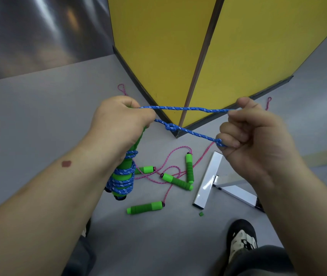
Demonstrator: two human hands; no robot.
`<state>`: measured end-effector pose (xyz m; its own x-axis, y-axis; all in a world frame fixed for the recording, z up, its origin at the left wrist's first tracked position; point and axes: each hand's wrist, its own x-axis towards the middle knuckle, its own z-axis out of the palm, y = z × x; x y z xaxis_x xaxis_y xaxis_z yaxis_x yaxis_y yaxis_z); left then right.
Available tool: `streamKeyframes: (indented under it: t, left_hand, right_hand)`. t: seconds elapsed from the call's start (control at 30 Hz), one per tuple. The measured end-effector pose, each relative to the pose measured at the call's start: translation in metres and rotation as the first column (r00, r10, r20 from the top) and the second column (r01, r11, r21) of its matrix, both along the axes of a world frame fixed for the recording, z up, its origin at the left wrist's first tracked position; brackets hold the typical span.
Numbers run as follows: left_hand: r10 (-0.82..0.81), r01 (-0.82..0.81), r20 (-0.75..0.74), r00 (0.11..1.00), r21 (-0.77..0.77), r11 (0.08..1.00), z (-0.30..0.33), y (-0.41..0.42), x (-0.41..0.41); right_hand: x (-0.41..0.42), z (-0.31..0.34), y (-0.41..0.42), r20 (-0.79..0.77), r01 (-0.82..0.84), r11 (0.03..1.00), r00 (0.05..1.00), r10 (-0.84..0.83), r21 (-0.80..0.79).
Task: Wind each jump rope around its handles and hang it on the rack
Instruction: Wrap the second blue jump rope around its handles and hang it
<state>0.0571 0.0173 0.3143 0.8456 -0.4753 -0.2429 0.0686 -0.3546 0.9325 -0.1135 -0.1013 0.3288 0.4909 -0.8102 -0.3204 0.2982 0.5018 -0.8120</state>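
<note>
1. Two hands are raised over a grey floor (29, 116); between them a blue jump rope (186, 109) is stretched.
2. The left hand (119, 126) is curled round the upper ends of a pair of green handles (126, 174), which are held together and hang downward toward 6 o'clock below the fist. Grip state: closed on the handles.
3. Several turns of the blue rope are seen wound round the lower part of the handles, at 6 o'clock from the left hand.
4. From the left fist two blue strands run toward 3 o'clock. The upper strand is pinched between thumb and forefinger of the right hand (254, 140); the lower strand, with a knot (170, 127) near the left hand, passes to the curled lower fingers. Grip state: closed on the rope.
5. On the floor, at 6 o'clock from the stretched strands, four loose green handles (145, 207) are scattered with tangled pink rope (170, 170) attached.
6. A white metal frame (208, 180) lies on the floor at 3 o'clock from the loose handles; whether it belongs to the rack cannot be told.
7. Yellow panels (158, 56) stand at 12 o'clock, meeting at a corner.
8. A shoe (242, 240) is seen at 5 o'clock.
</note>
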Motion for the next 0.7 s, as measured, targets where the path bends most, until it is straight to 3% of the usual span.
streamKeyframes:
  t: [0.17, 0.23, 0.33, 0.47, 0.6, 0.7]
  left_hand:
    - [0.02, -0.021, -0.054, 0.998, -0.024, 0.999, 0.0, 0.002, 0.007]
    - [-0.013, 0.003, -0.153, 0.988, -0.063, 0.998, 0.002, 0.002, 0.009]
    - [-0.076, 0.034, -0.292, 0.953, -0.148, 0.988, 0.005, 0.002, 0.01]
    - [-0.115, 0.07, -0.291, 0.95, -0.162, 0.984, 0.006, 0.003, 0.008]
    - [-0.133, 0.096, -0.261, 0.956, -0.15, 0.984, 0.008, 0.004, 0.005]
    - [-0.144, 0.102, -0.24, 0.96, -0.18, 0.978, 0.008, 0.004, 0.0]
  right_hand:
    - [-0.003, -0.003, 0.001, -0.175, -0.084, 0.953, 0.984, 0.034, -0.292]
    - [-0.006, -0.003, 0.002, -0.384, -0.173, 0.863, 0.923, -0.027, -0.475]
    - [-0.009, -0.009, 0.001, -0.598, -0.399, 0.647, 0.794, -0.111, -0.65]
    - [-0.007, -0.017, -0.004, -0.727, -0.61, 0.418, 0.649, -0.224, -0.673]
    - [-0.008, -0.018, -0.003, -0.749, -0.659, 0.357, 0.608, -0.264, -0.662]
    - [-0.009, -0.019, 0.0, -0.78, -0.684, 0.386, 0.596, -0.192, -0.618]
